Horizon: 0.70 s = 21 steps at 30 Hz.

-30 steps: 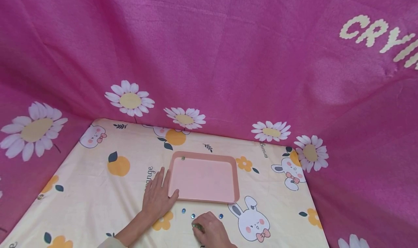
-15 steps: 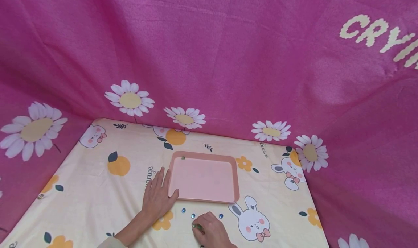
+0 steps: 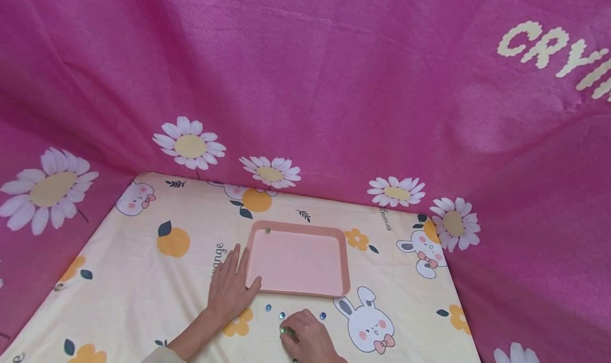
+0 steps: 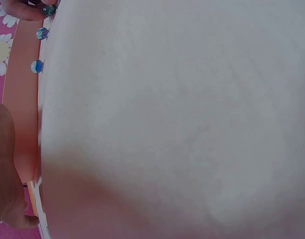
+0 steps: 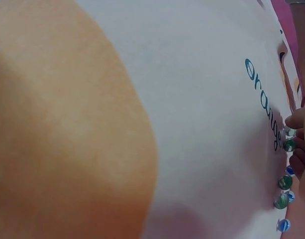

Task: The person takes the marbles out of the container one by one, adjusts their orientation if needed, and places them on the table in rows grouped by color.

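My left hand (image 3: 230,291) lies with its fingers straight along the left side of a shallow pink tray (image 3: 342,262), the thumb at its front left corner. In front of the tray, my right hand (image 3: 310,337) has its fingers curled low over the cloth, holding a green marble (image 5: 289,145) at the fingertips. Further green marbles (image 5: 285,182) lie close by that hand in the right wrist view. Blue marbles (image 3: 268,308) are spaced out between the tray and the right hand, one of them (image 3: 323,316) to its right. A small greenish marble (image 3: 268,231) sits in the tray's far left corner.
A cream cloth (image 3: 191,288) printed with rabbits, oranges and flowers covers the table. By its left edge lies a small brownish marble (image 3: 59,287). A magenta curtain (image 3: 305,97) with daisies hangs behind and at both sides.
The right fingertips have shifted very slightly at the green marbles. The left hand, tray and blue marbles stay in place.
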Each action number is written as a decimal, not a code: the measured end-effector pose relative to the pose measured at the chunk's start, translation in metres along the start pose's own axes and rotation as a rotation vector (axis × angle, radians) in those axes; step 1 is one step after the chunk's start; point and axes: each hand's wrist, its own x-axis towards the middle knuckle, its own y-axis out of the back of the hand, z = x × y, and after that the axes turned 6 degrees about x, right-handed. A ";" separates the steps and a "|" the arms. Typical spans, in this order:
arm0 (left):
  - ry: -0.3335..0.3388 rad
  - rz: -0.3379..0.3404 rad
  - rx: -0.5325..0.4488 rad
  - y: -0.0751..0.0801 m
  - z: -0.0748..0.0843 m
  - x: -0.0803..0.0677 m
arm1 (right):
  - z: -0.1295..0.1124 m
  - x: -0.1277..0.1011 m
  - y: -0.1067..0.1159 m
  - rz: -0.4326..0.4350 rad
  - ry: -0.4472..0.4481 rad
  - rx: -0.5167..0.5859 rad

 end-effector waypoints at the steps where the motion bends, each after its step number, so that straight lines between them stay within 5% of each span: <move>1: -0.001 0.001 0.002 0.000 0.000 0.000 | 0.000 0.000 0.000 0.006 0.006 0.001; 8: -0.009 0.018 0.003 0.000 0.000 0.001 | 0.001 0.013 0.007 0.036 -0.032 0.060; 15: -0.013 0.031 0.015 0.000 -0.001 0.001 | -0.009 0.048 0.025 -0.016 -0.360 0.258; 21: -0.018 0.023 0.028 -0.001 -0.001 0.000 | -0.004 0.080 0.031 0.068 -0.329 0.395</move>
